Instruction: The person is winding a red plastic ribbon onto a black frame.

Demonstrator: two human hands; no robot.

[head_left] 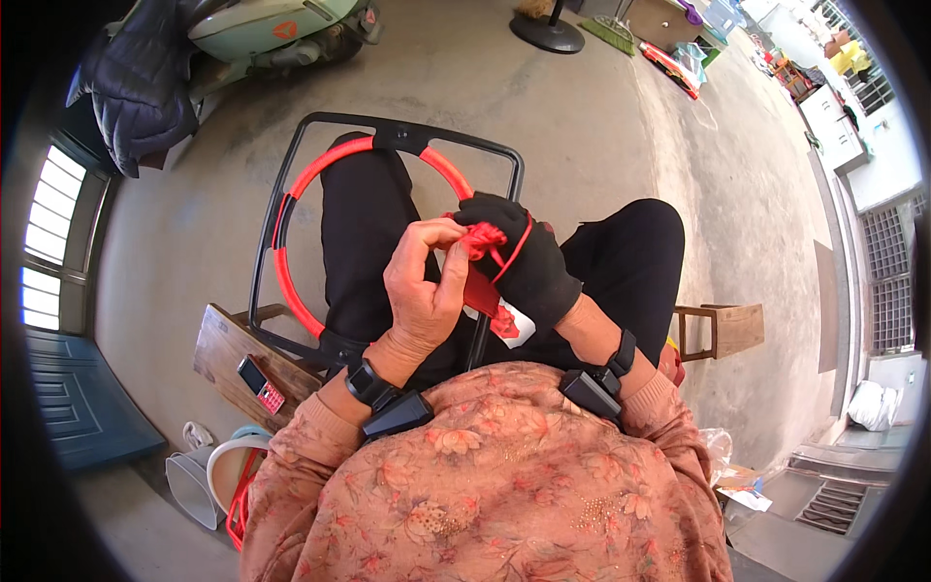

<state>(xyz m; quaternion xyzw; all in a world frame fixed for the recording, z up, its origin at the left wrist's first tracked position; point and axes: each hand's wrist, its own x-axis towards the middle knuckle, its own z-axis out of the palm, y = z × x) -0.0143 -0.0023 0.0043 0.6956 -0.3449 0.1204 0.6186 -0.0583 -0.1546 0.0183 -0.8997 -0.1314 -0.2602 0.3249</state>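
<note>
My bare left hand (pixel 422 281) pinches a tangled bunch of red cord (pixel 483 240) between thumb and fingertips. Close beside it, my right hand (pixel 529 262), in a black glove, is closed on the same bunch, and a strand of the cord loops over its back. Both hands are over the right side of a black rectangular frame (pixel 269 230), which leans across my lap. Within this frame sits a ring (pixel 299 296) wound in red, with black sections between the wrapped parts. Below the hands hangs more red material (pixel 482 291), partly hidden. The gloved fingertips are hidden too.
Left of me, a wooden bench (pixel 228 354) carries a red and black phone (pixel 260 383). Buckets (pixel 197 485) with red cord stand below it. A wooden stool (pixel 737 331) is to my right. A scooter (pixel 281 34) and a black round stand base (pixel 548 35) are ahead.
</note>
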